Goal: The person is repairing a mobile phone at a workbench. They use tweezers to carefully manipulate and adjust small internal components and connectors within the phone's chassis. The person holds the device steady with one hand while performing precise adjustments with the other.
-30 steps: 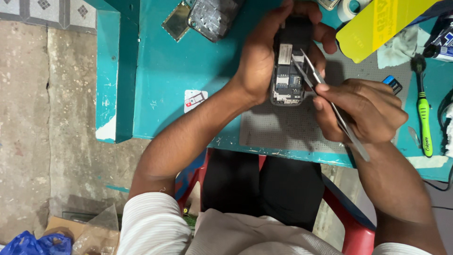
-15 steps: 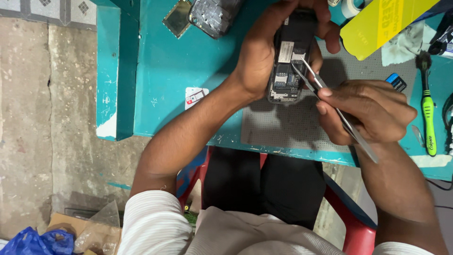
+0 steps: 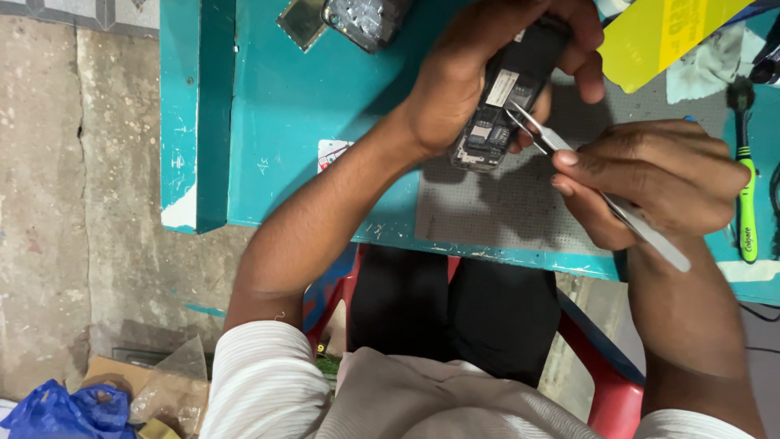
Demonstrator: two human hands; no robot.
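My left hand grips the opened phone, tilted above the grey mat; my right hand, at four o'clock from it, pinches the tweezers, tips inside the exposed board. I judge the back already off and the inside work unfinished. A green-handled tool lies on the teal desk at three o'clock.

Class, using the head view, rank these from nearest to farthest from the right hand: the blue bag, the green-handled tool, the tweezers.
1. Tweezers: held in the right hand.
2. Green-handled tool: on the table just right of that hand.
3. Blue bag: on the floor, far lower left.
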